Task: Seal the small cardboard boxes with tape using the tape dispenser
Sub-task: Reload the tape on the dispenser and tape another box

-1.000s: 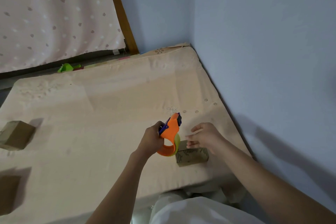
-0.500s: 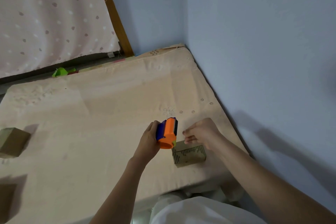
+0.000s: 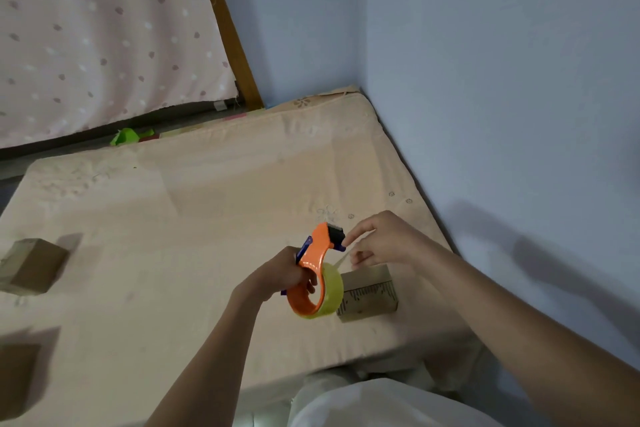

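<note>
Holding the orange tape dispenser in left hand, fingers curled round its handle, right hand fingers pinching the tape end, above small cardboard box on the mattress.

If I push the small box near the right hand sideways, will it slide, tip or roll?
The box would probably slide: it lies flat with a broad base and low height. It cannot roll, having flat faces. It looks like light cardboard, so the soft mattress cover may wrinkle and drag it slightly.
</note>
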`<control>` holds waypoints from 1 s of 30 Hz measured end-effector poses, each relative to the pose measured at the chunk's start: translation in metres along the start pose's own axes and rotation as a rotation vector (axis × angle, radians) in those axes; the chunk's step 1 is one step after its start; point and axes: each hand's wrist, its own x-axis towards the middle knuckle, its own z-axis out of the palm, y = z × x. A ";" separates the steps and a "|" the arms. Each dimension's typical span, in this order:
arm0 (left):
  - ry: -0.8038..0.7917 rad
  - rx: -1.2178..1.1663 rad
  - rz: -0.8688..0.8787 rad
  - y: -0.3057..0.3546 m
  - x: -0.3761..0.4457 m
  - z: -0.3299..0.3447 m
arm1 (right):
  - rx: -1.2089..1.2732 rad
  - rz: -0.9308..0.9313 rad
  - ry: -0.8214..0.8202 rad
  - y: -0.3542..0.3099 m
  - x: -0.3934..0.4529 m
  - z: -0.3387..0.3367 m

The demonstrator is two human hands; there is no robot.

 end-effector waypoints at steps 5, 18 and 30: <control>-0.115 0.001 -0.099 -0.001 -0.001 -0.001 | -0.282 -0.080 -0.091 0.002 -0.001 -0.006; -0.273 -0.119 -0.234 -0.005 0.000 0.001 | -0.571 -0.218 -0.029 0.012 0.006 0.001; -0.295 -0.173 -0.255 -0.010 0.001 0.003 | -0.587 -0.340 0.008 0.019 0.009 -0.001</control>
